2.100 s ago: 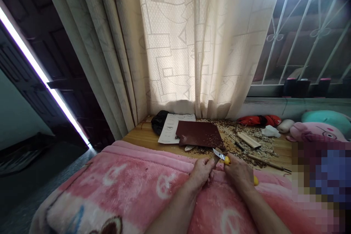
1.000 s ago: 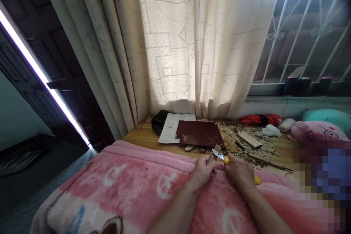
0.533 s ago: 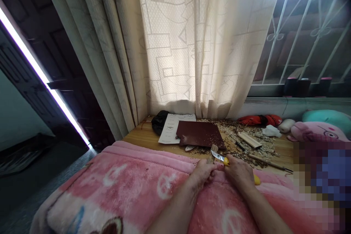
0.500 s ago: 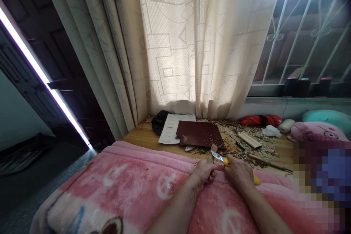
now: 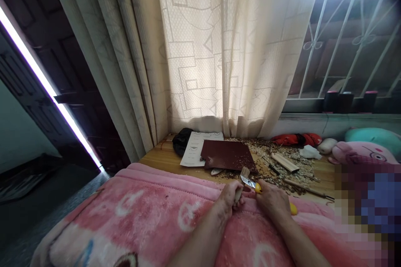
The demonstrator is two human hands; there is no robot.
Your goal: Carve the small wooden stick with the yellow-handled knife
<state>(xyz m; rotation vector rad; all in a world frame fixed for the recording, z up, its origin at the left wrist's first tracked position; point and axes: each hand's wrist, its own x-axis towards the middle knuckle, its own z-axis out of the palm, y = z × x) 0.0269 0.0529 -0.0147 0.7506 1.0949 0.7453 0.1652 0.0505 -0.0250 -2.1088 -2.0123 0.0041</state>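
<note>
My left hand (image 5: 228,199) is closed around a small piece of wood (image 5: 245,172), whose pale brown end sticks out beyond the fingers. My right hand (image 5: 274,198) grips a utility knife with a yellow handle (image 5: 258,188); the butt of the handle shows behind the palm. The knife's bright blade (image 5: 248,182) points left and lies across the wood near its far end. Whether the edge bites into it I cannot tell. Both hands are just above a pink patterned blanket (image 5: 150,204).
Wood shavings (image 5: 266,150) litter the wooden tabletop (image 5: 163,156). On it lie a dark red board (image 5: 228,154), a printed sheet (image 5: 191,154), a black bag (image 5: 181,142), a pale wooden block (image 5: 285,162), a thin stick (image 5: 305,187) and crumpled tissue (image 5: 310,152). Plush toys (image 5: 363,152) sit at right.
The wood has turned a little in my left hand and that thumb has shifted. The knife blade has moved slightly along the wood. The whole view has tipped slightly upward.
</note>
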